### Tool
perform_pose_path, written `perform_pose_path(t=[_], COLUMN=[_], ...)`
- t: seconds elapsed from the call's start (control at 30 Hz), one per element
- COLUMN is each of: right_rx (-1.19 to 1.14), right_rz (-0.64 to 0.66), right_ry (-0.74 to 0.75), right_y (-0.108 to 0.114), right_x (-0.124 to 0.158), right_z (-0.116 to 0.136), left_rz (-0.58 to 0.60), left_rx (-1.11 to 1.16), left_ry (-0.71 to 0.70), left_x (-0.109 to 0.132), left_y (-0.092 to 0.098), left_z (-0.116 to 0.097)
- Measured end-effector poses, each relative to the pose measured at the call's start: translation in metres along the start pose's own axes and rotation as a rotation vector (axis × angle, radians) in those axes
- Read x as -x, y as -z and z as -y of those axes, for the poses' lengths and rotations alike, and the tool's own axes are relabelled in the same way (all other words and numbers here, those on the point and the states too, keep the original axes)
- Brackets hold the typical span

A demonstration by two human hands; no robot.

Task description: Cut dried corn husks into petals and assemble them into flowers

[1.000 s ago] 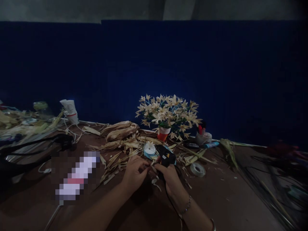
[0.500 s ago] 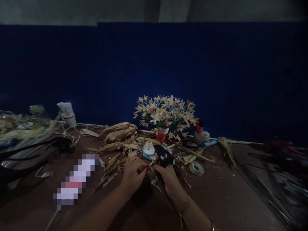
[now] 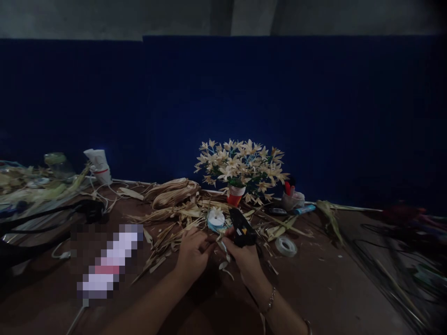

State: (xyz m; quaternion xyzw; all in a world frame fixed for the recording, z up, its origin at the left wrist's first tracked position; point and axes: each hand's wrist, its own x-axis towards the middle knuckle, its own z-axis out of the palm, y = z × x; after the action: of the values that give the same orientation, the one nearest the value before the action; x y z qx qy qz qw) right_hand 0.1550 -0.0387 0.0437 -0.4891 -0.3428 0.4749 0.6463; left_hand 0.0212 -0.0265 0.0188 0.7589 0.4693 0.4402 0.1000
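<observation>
Left hand (image 3: 191, 255): lower centre of the frame, fingers curled, thumb and forefinger drawn close together; whether anything is gripped cannot be told.

Right hand (image 3: 248, 266): right of the left hand, bracelet (image 3: 271, 300) at the wrist; thumb and forefinger closed on a pale strip (image 3: 226, 250), which hangs between the two hands at lower centre.

Black tool (image 3: 243, 228): just above the right fingers; whether the hand grips it cannot be told.

Spool (image 3: 216, 217), white and blue: centre, left of the tool.

Tape roll (image 3: 286, 246): right of the tool, flat on the brown table (image 3: 314, 293).

Flowers (image 3: 240, 160), cream: centre, upright in a red and white cup (image 3: 234, 197).

Husks (image 3: 176, 191): bundled and loose, left of the cup.

Holder (image 3: 293, 200) with red-handled items, blue tube (image 3: 304, 210) beside it: right of centre.

White object (image 3: 110, 260), pixelated: lower left.

Jar (image 3: 57, 163): far left.

Blue panel (image 3: 223, 97): across the upper frame.
</observation>
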Motion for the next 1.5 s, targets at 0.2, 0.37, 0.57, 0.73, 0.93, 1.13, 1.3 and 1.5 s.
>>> perform_pose_path(t=[0.2, 0.37, 0.57, 0.73, 0.93, 1.13, 1.3, 1.5], right_rx=[0.079, 0.066, 0.043, 0.107, 0.105, 0.063, 0.069, 0.054], right_rz=[0.047, 0.064, 0.145, 0.138, 0.158, 0.131, 0.136, 0.139], right_ry=[0.033, 0.022, 0.062, 0.099, 0.089, 0.047, 0.057, 0.084], right_y=[0.0, 0.003, 0.007, 0.01, 0.008, 0.004, 0.006, 0.011], right_x=[-0.001, -0.003, -0.008, -0.009, -0.006, -0.003, -0.003, -0.007], right_z=[-0.002, -0.005, -0.016, -0.018, -0.01, -0.004, -0.004, -0.013], left_rz=[0.011, 0.03, 0.025, 0.001, 0.0, -0.021, -0.031, 0.001], left_rx=[-0.011, 0.039, 0.135, 0.173, 0.211, 0.222, 0.234, 0.405], left_ry=[0.008, 0.035, 0.056, 0.087, 0.116, 0.109, 0.114, 0.229], left_x=[0.0, 0.0, 0.001, 0.002, 0.003, 0.003, 0.001, 0.002], left_y=[0.001, 0.003, 0.0, -0.002, -0.004, -0.004, -0.002, -0.011], left_z=[-0.003, -0.005, -0.002, 0.001, 0.003, 0.002, 0.001, 0.009])
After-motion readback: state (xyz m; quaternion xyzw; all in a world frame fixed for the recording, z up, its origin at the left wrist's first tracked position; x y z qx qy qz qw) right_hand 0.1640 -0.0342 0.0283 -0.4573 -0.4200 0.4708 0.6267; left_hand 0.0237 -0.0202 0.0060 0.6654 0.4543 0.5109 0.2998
